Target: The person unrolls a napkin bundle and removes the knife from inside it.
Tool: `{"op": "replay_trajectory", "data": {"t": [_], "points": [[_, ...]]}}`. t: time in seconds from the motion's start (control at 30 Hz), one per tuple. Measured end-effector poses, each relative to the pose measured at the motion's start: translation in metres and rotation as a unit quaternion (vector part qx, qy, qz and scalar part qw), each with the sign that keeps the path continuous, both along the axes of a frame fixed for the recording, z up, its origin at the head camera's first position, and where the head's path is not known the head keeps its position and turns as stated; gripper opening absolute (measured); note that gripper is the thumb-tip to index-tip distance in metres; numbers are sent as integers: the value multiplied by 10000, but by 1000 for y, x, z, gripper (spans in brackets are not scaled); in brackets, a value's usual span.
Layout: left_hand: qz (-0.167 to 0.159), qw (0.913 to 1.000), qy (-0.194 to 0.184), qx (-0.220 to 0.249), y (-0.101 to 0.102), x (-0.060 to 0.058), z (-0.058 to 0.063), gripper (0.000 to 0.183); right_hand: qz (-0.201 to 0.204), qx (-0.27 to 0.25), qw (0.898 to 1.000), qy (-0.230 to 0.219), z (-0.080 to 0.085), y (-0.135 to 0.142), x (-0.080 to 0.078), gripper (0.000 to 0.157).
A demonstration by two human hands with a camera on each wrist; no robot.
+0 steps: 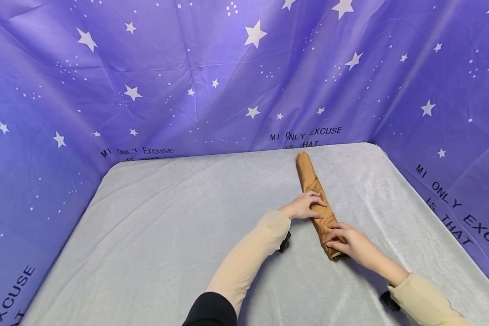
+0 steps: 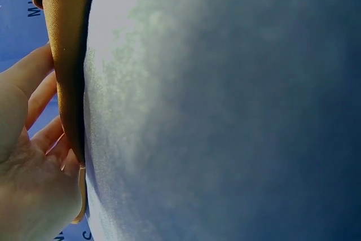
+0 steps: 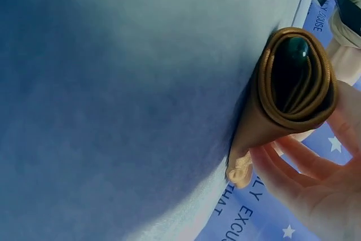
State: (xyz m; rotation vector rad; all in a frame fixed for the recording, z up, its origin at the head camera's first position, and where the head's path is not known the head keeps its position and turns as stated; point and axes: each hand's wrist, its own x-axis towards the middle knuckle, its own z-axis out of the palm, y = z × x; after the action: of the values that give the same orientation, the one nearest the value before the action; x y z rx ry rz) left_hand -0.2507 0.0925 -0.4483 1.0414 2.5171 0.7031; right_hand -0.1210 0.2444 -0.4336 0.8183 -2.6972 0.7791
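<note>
Evidently a brown cloth roll (image 1: 306, 172) lies on the right part of the grey-covered worktop (image 1: 179, 226), its far end near the back edge and its other end angled toward the person. A diagonal fold crosses it, and the right wrist view shows coiled layers at the near end with a dark green, shiny object (image 3: 297, 49) inside. Behind and at the sides hangs a purple backdrop (image 1: 187, 81) with white stars and repeated black lettering; "MI ONLY EXCUSE" and, partly hidden, "IS THAT" can be read.

The left hand (image 1: 303, 206) rests about midway along the roll, its grip loosely spread, thumb apart from the fingers. The right hand (image 1: 352, 240) touches the near end, its grip also loose, fingers slightly bent and fingertips against the cloth. Both forearms come from the near side in beige sleeves (image 1: 244, 258), the left slanting rightward, the right slanting leftward. 2 black devices (image 1: 284, 243) sit under the wrists.
</note>
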Motion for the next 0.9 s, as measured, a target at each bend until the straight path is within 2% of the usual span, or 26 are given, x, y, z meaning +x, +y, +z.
{"op": "replay_trajectory", "data": {"t": [0.27, 0.57, 0.9], "points": [[25, 10000, -21, -1, 0, 0, 0, 37, -208, -618, 9972, -360, 5, 2, 0, 14], [22, 9999, 30, 102, -1, 1, -1, 36, -628, -1133, 9916, 43, 4, 7, 2, 19], [13, 10000, 31, 72, -1, 0, -2, 36, -1171, -1432, 9827, 78, 8, 16, 6, 20]]}}
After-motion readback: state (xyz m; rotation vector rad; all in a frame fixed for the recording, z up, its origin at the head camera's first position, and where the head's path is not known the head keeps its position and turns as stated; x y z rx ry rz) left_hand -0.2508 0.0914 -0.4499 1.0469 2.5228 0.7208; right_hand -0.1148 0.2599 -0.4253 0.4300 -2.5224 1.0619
